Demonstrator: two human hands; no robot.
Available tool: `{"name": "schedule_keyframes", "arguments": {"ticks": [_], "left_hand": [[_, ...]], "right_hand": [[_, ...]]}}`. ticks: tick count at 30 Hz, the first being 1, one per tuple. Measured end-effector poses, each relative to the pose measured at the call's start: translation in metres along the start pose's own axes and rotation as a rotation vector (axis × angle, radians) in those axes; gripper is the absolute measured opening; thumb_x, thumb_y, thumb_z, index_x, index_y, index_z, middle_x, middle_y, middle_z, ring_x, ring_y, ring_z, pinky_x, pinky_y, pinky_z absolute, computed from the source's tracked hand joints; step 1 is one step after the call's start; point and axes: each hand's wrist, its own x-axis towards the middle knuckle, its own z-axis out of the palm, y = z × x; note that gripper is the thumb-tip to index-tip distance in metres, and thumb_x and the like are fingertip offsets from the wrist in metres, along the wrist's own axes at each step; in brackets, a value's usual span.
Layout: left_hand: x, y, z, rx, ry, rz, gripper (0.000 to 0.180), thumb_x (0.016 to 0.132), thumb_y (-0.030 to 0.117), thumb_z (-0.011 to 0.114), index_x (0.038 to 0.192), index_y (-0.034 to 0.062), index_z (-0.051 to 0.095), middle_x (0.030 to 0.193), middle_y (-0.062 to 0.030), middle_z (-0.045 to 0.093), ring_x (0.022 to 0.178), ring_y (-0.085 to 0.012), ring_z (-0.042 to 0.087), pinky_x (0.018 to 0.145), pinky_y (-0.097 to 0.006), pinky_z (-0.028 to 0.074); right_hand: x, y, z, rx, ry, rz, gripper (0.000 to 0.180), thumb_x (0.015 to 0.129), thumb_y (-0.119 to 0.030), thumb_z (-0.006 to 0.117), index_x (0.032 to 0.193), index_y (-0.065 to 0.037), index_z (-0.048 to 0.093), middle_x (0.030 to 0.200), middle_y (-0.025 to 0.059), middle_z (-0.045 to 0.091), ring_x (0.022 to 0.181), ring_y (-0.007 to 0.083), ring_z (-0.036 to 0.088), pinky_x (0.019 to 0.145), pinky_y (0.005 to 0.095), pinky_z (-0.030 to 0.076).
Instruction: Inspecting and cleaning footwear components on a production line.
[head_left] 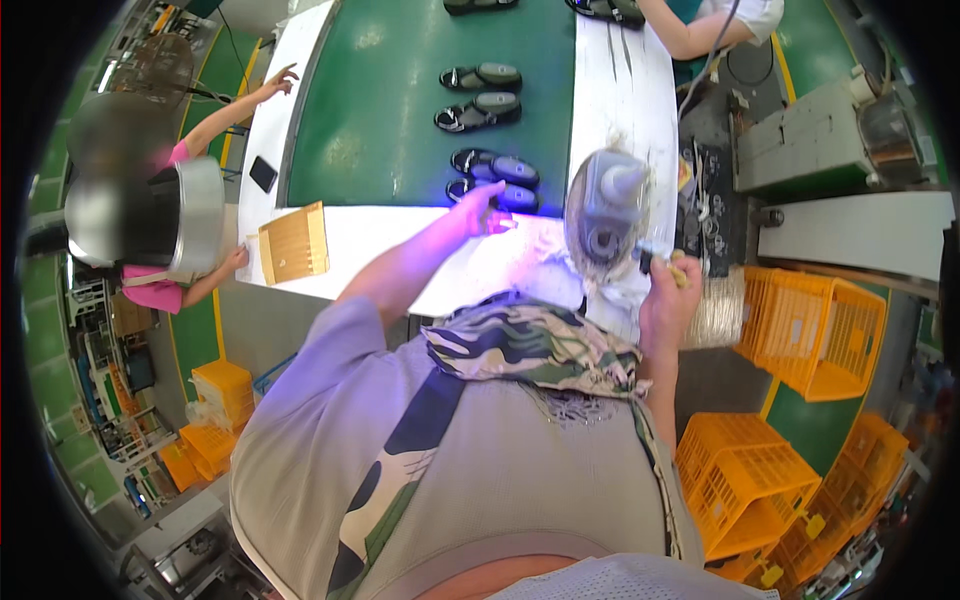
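On a factory floor with a green belt (380, 130), a worker's left hand (480, 212) is at the nearest black sandal (520, 200), by the belt's near edge, its grip impossible to tell; the right hand (667, 300) clasps a dark-tipped tool (645, 262) beside a grey container (608, 205).

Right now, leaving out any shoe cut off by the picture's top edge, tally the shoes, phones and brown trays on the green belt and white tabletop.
Shoes: 4
Phone: 1
Brown tray: 1
Total: 6
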Motion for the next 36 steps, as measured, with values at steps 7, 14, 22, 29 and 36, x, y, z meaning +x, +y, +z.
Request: {"name": "schedule_keyframes", "arguments": {"ticks": [7, 14, 22, 29, 36], "left_hand": [[0.026, 0.015, 0.021, 0.098, 0.348, 0.044, 0.053, 0.092, 0.059, 0.057, 0.118, 0.0135, 0.058, 0.092, -0.0114, 0.070, 0.064, -0.0244, 0.068, 0.051, -0.034, 0.057], [0.083, 0.090, 0.028, -0.187, 0.489, 0.269, 0.055, 0.086, 0.041, 0.067, 0.130, 0.0133, 0.049, 0.112, -0.0172, 0.064, 0.085, -0.0366, 0.066, 0.065, -0.046, 0.051], [0.096, 0.100, 0.018, -0.230, 0.359, 0.271, 0.047, 0.086, 0.041, 0.062, 0.122, 0.0128, 0.054, 0.109, -0.0145, 0.065, 0.081, -0.0359, 0.065, 0.063, -0.047, 0.052], [0.099, 0.045, 0.010, -0.430, 0.210, 0.360, 0.032, 0.092, 0.025, 0.069, 0.119, 0.0127, 0.058, 0.116, -0.0124, 0.066, 0.106, -0.0314, 0.064, 0.091, -0.053, 0.051], [0.096, 0.065, 0.027, -0.562, 0.338, 0.444, 0.034, 0.085, 0.011, 0.073, 0.114, 0.0046, 0.056, 0.110, -0.0159, 0.064, 0.101, -0.0361, 0.064, 0.089, -0.057, 0.053]], "right_hand": [[0.028, 0.000, -0.005, 0.021, -0.020, -0.032, 0.029, 0.080, 0.008, 0.071, 0.088, -0.008, 0.048, 0.086, 0.0005, 0.051, 0.078, 0.0096, 0.050, 0.074, 0.0241, 0.044], [0.062, -0.010, 0.012, -0.069, -0.134, -0.104, 0.026, 0.082, 0.009, 0.068, 0.088, -0.007, 0.048, 0.088, 0.0025, 0.052, 0.080, 0.0108, 0.050, 0.075, 0.0250, 0.043], [0.072, -0.032, -0.003, 0.001, -0.079, -0.103, 0.028, 0.079, 0.010, 0.069, 0.089, -0.006, 0.049, 0.103, 0.0107, 0.061, 0.092, 0.0163, 0.058, 0.085, 0.0298, 0.048], [0.080, -0.023, -0.003, -0.031, -0.021, -0.081, 0.031, 0.076, 0.008, 0.073, 0.088, -0.008, 0.050, 0.088, 0.0001, 0.053, 0.081, 0.0090, 0.051, 0.076, 0.0247, 0.045], [0.074, -0.035, 0.015, -0.095, -0.033, -0.144, 0.028, 0.079, 0.004, 0.073, 0.086, -0.009, 0.050, 0.084, -0.0024, 0.050, 0.075, 0.0062, 0.045, 0.069, 0.0214, 0.038]]}}
